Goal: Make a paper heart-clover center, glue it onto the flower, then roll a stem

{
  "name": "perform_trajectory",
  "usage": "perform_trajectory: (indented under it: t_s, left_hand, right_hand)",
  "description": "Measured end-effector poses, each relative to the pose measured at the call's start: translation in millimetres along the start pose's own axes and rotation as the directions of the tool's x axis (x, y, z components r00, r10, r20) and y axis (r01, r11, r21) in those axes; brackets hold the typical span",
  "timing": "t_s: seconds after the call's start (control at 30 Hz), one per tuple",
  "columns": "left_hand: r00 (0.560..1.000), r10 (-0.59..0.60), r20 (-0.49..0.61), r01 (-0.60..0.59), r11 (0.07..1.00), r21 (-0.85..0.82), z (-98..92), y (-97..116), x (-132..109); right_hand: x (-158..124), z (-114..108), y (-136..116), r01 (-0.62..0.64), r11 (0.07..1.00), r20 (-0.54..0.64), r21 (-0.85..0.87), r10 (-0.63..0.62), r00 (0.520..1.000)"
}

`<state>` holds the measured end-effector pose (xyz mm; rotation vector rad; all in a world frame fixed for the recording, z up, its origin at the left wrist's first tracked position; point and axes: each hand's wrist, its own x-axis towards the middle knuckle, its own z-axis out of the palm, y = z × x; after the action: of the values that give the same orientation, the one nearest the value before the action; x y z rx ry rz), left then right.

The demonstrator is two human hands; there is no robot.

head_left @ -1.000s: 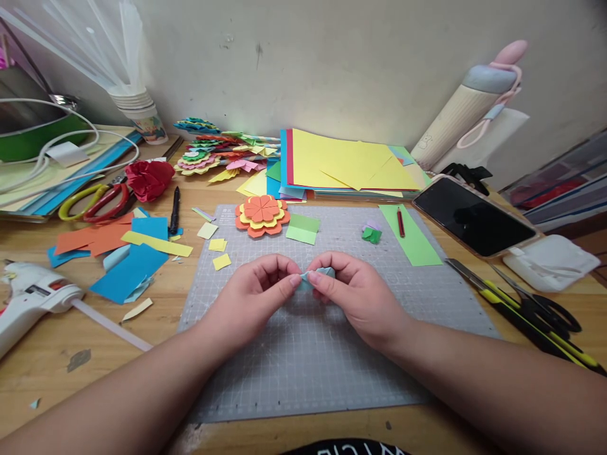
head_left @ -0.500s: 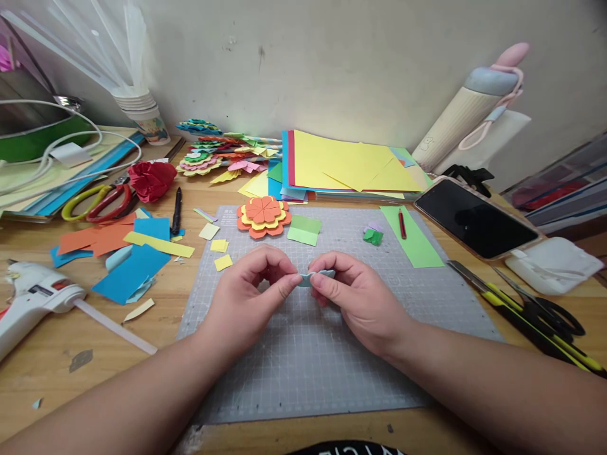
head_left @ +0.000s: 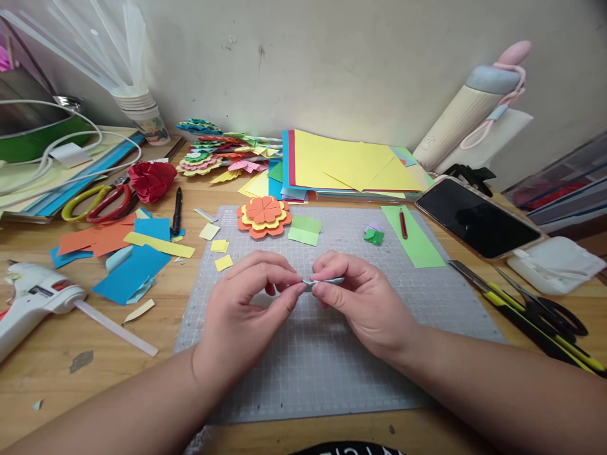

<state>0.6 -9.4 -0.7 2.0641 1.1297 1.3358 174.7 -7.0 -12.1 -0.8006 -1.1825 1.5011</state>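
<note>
A small light-blue paper piece (head_left: 309, 285) is held just above the grey cutting mat (head_left: 284, 379). My left hand (head_left: 253, 303) pinches its left end between thumb and index finger. At the other end, my right hand (head_left: 358, 300) grips it the same way, and a bit of the paper pokes out past those fingers. Most of the piece is hidden by the fingertips. Behind my hands lie a layered orange and yellow paper flower (head_left: 264, 216) and a folded green paper square (head_left: 304, 230).
Left are a glue gun (head_left: 42, 294), blue paper scraps (head_left: 133, 272), scissors (head_left: 102, 199) and a black pen (head_left: 177, 212). Yellow sheets (head_left: 341, 161) and paper flowers (head_left: 222, 151) sit at the back. Right are a phone (head_left: 478, 216), a utility knife (head_left: 516, 316) and black scissors (head_left: 550, 309).
My left hand's fingers have shifted slightly right, closer to the right fingertips. The light-blue paper now looks thinner and turned more edge-on; both hands still pinch it.
</note>
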Motion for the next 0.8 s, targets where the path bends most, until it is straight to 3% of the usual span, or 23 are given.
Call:
perform_trajectory:
  t_s: [0.43, 0.67, 0.73, 0.8]
  left_hand:
    - [0.998, 0.066, -0.017, -0.066, 0.998, 0.001, -1.0, 4.7, -4.7]
    - [0.984, 0.173, -0.052, -0.169, 0.983, 0.070, -3.7, 4.3, -4.1]
    - [0.973, 0.218, -0.076, -0.208, 0.971, 0.119, -5.4, 4.2, -2.9]
    - [0.963, 0.265, -0.053, -0.253, 0.953, 0.166, -7.0, 4.1, -1.9]
  right_hand:
    - [-3.2, 3.0, -3.1, 0.066, 0.995, 0.082, -0.073, -0.060, 0.995]
    - [-4.0, 0.9, 0.6, -0.158, 0.985, 0.029, 0.064, 0.156, 0.987]
    - [-3.4, 0.3, 0.0, -0.273, 0.951, 0.033, 0.146, 0.272, 0.962]
    - [-2.8, 0.8, -2.1, -0.425, 0.882, 0.114, 0.202, 0.410, 0.905]
